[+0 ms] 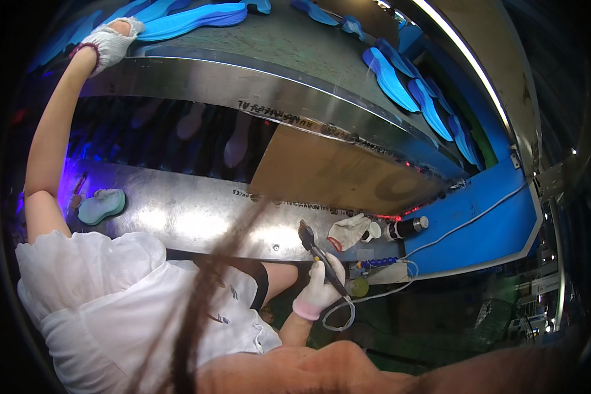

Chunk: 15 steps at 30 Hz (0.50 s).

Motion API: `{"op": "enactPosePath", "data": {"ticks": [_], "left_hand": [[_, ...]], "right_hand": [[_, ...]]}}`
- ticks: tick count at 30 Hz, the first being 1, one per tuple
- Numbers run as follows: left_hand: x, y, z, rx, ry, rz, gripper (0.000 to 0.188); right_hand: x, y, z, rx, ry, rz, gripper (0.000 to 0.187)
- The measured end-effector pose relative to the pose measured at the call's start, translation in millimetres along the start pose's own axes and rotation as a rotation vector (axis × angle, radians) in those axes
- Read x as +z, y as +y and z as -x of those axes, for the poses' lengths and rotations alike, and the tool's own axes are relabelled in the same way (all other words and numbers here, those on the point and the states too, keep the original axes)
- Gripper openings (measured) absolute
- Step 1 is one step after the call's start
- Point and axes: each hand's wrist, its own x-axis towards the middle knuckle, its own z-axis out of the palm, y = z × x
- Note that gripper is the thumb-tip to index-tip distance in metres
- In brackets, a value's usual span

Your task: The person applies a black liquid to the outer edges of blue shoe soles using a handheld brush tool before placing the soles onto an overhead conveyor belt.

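My left hand, in a white knit glove, reaches to the far left. Its fingers are closed at the near end of a bright blue shoe sole on the dark conveyor belt. More blue soles lie beside it, partly hidden by the hand. Low at the centre, my right hand, also gloved in white, grips a brush with a dark handle. The bristles point up and left, over the metal ledge's near edge. A thin pale tube runs from the handle's lower end.
Several blue soles lie at the belt's far right. On the metal ledge sit a teal pad, a loose glove, a white cup and a black bottle. A brown board leans behind them.
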Motion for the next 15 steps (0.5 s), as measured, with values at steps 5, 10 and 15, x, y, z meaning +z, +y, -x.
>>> {"op": "enactPosePath", "data": {"ticks": [5,10,15], "left_hand": [[31,-4,-18,0.158,0.331,0.141,0.023],[0,130,24,-0.142,0.293,1.564,0.017],[-20,229,104,0.551,0.912,1.357,0.032]], "right_hand": [[-5,1,1,0.019,0.056,-0.037,0.029],[-19,13,4,0.089,0.084,-0.036,0.021],[-29,23,-4,0.195,0.256,-0.127,0.024]]}}
